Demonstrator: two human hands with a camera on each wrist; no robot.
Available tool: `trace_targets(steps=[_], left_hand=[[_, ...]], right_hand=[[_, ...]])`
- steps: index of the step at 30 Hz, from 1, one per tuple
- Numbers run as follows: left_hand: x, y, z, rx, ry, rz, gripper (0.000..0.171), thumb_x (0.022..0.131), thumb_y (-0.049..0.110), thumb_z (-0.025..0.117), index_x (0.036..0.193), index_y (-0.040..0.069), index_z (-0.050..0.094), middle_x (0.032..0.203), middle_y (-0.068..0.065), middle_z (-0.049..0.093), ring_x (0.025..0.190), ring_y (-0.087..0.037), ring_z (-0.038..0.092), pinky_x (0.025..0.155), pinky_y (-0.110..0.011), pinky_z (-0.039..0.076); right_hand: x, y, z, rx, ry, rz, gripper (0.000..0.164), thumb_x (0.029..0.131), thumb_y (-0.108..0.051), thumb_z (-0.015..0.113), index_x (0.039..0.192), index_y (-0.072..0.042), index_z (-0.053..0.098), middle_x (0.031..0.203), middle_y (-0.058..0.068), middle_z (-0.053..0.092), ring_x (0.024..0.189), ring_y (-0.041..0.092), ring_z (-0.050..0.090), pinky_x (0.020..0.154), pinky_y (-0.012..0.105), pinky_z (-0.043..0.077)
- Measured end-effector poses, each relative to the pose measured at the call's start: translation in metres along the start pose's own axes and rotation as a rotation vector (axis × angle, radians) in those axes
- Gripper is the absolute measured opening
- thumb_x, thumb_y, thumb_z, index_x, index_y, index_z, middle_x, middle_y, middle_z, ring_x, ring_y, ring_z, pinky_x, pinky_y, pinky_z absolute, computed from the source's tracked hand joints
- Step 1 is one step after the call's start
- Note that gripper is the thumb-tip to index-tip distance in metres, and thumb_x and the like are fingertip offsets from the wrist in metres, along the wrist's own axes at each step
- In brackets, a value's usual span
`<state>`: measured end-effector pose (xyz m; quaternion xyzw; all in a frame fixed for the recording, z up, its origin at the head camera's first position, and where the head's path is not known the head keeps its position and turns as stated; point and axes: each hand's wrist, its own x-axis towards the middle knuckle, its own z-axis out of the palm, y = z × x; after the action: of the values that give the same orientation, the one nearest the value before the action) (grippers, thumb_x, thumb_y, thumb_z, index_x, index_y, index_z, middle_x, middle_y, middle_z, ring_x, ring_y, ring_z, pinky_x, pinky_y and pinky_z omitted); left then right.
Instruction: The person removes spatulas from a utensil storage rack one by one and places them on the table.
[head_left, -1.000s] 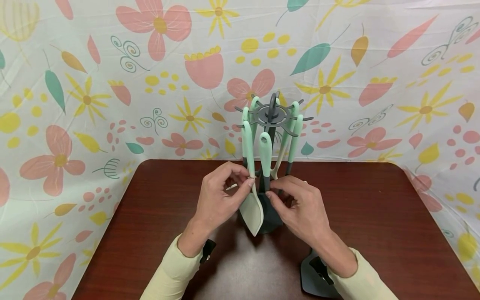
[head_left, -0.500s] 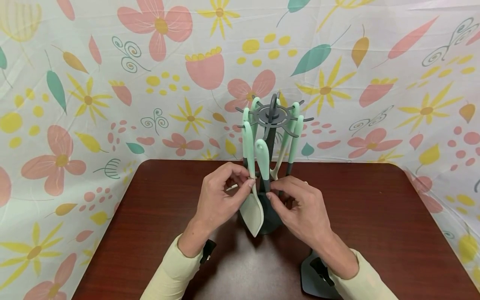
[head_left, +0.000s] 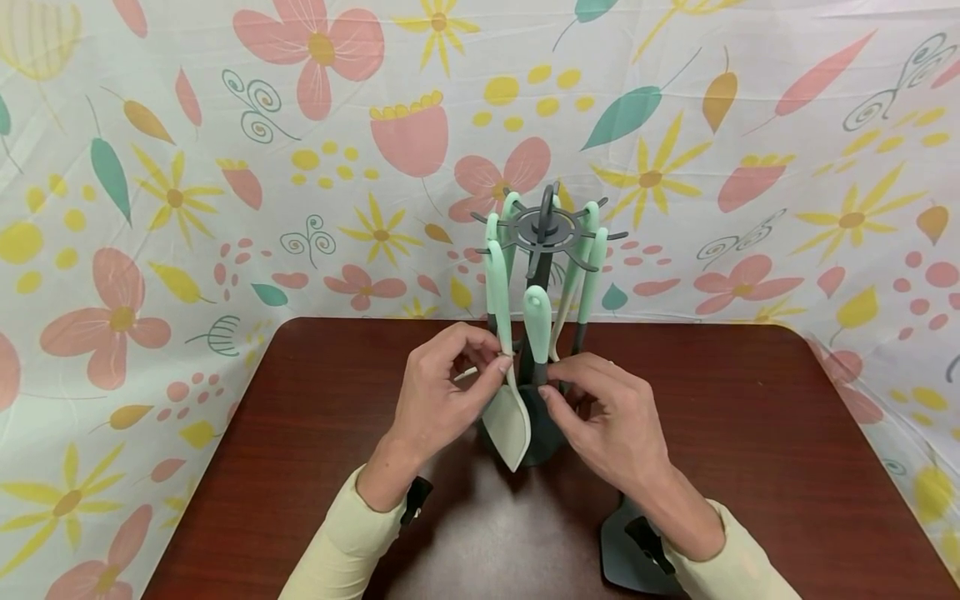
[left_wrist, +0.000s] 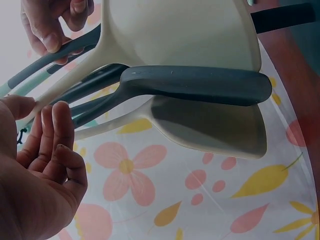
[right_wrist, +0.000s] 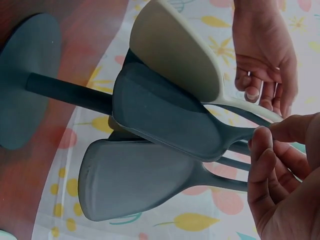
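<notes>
A dark grey utensil stand [head_left: 546, 229] with a round hook rack on top holds several utensils with mint-green handles. My left hand [head_left: 442, 392] pinches the neck of a cream spatula [head_left: 507, 425], whose handle reaches up to the rack. With thumb and fingers, my right hand [head_left: 611, 417] pinches the neck of a dark grey spatula [right_wrist: 165, 110]; its green handle [head_left: 536, 321] tops out below the rack's arms, apart from them. In the left wrist view the cream blade [left_wrist: 185, 32] hides part of the stand.
Another dark grey spatula hangs on the stand [right_wrist: 135, 180], lower in the right wrist view. A dark grey flat head [head_left: 633, 550] lies on the brown table [head_left: 300, 467] beneath my right forearm. Behind the table hangs a flowered cloth [head_left: 420, 142].
The dark spatula's handle has dropped from near the rack's arms, tilted left, then come upright again, lower and slightly right. My right hand has shifted slightly right; my left hand keeps its hold.
</notes>
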<state>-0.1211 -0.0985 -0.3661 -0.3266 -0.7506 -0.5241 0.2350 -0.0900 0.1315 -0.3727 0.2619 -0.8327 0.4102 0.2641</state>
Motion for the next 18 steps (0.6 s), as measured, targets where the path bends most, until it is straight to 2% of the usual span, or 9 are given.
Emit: trace_targets(steps=[6, 18], left_hand=[[0.0000, -0.0003, 0.0003, -0.004, -0.002, -0.001, 0.010, 0.099, 0.014, 0.077, 0.105, 0.012, 0.070, 0.091, 0.005, 0.067, 0.075, -0.006, 0.063, 0.064, -0.025, 0.058], [-0.0003, -0.0017, 0.0017, 0.012, -0.002, -0.003, 0.011, 0.098, 0.015, 0.077, 0.105, 0.013, 0.069, 0.091, 0.005, 0.067, 0.076, -0.005, 0.064, 0.062, -0.031, 0.059]], right_hand=[[-0.0030, 0.0011, -0.0009, 0.004, 0.007, -0.014, 0.018, 0.089, -0.004, 0.082, 0.103, -0.015, 0.078, 0.094, -0.008, 0.072, 0.065, 0.005, 0.058, 0.055, 0.018, 0.048], [-0.0099, 0.0039, -0.0076, 0.005, 0.008, -0.008, 0.019, 0.089, -0.004, 0.080, 0.100, -0.018, 0.077, 0.089, -0.011, 0.068, 0.063, 0.002, 0.055, 0.054, 0.018, 0.046]])
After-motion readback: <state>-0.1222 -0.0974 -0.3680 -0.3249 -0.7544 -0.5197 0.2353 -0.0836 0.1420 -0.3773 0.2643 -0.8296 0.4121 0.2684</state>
